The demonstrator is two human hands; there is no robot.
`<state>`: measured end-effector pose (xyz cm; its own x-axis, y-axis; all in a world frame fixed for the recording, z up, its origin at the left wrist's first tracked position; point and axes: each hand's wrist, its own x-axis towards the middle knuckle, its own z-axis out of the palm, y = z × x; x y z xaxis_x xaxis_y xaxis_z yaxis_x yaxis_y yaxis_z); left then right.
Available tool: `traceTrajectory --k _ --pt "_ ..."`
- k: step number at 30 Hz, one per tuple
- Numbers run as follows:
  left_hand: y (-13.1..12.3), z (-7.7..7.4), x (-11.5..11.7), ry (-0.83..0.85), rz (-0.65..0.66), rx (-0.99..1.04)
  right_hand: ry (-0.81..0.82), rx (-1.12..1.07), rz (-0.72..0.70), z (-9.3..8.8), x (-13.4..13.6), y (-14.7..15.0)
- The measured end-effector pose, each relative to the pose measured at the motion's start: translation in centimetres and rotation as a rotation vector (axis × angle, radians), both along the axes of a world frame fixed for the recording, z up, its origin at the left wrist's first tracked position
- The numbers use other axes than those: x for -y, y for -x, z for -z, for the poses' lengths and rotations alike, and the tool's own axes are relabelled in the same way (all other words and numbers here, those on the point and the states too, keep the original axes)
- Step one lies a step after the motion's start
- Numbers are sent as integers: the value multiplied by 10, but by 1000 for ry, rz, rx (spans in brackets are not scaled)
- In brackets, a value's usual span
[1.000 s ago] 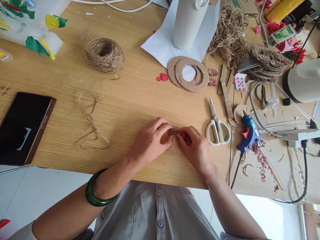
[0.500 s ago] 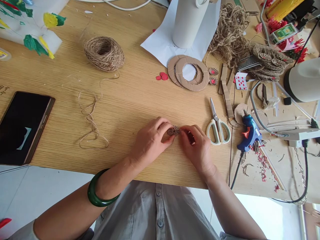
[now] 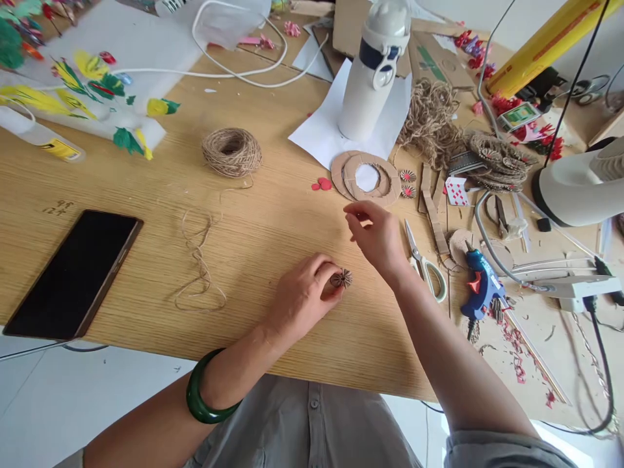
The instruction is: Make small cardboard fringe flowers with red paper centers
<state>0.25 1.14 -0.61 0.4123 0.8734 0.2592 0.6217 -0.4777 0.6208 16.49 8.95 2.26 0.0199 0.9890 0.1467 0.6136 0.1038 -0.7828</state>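
Observation:
Between the thumb and fingers of my left hand (image 3: 305, 296) is a small pleated cardboard rosette (image 3: 344, 278), its ridges fanning out from the centre. My right hand (image 3: 375, 237) hovers over the table with its thumb and index finger slightly apart and nothing visible between them. Several small red discs (image 3: 324, 184) lie just beyond its fingertips. Two flat cardboard rings (image 3: 347, 179) overlap behind that hand. Beside the rings sit two finished-looking rosettes with red centres (image 3: 408, 192). White-handled scissors (image 3: 433, 279) are partly covered by my right wrist.
A twine ball (image 3: 232, 153) trails a loose strand on the left, near a phone (image 3: 73, 273). A white bottle (image 3: 368, 84) stands on paper at the back. Rightward lie cardboard strips (image 3: 433, 214), a blue glue gun (image 3: 482, 283), cords and a white appliance (image 3: 580, 188).
My right hand has let go of the rosette and moved up and away toward the red discs. My left hand still holds the rosette. The view has tilted upward.

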Motion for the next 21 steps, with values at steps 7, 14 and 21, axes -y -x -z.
traceTrajectory --k 7,14,21 --pt "0 -1 -1 65 25 14 -102 350 -75 23 -66 22" --pt "0 -7 -4 139 27 -18 -91 443 -75 26 -78 29" --pt "0 -7 -3 145 35 -24 -116 438 -77 22 -75 30"
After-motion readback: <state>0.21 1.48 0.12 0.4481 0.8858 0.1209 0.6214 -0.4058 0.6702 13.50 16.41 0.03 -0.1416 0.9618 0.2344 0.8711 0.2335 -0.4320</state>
